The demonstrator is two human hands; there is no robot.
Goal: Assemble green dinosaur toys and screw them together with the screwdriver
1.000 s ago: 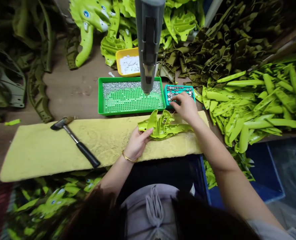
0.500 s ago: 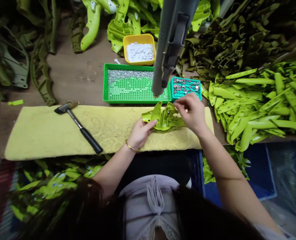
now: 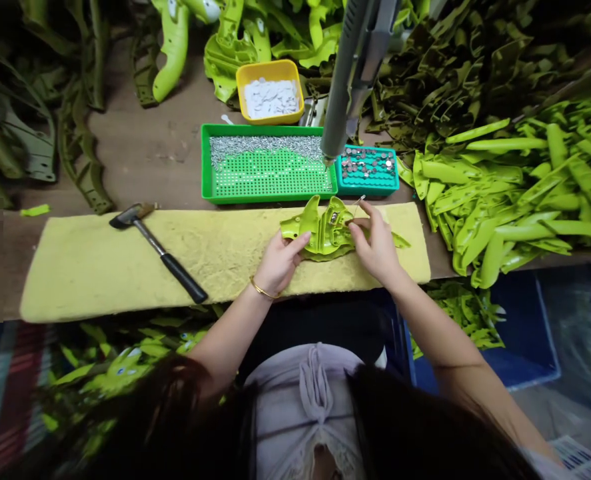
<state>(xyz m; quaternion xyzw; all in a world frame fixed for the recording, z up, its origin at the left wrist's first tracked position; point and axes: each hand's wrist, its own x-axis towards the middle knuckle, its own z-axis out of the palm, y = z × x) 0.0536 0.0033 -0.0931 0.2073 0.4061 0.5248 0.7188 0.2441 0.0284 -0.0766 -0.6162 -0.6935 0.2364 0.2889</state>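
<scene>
Left hand (image 3: 278,261) fingers clasp the left end of the lime part (image 3: 320,230); right hand (image 3: 378,243) fingers pinch a thin pin (image 3: 360,200) over its right side.

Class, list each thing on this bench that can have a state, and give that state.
Lime-green part: lying on the yellow pad, gripped by left hand.
Small metal piece: pinched by right hand over the part.
Hammer: lying on pad, untouched.
Powered driver: hanging tilted, unheld.
Green tray: partly filled with screws.
</scene>
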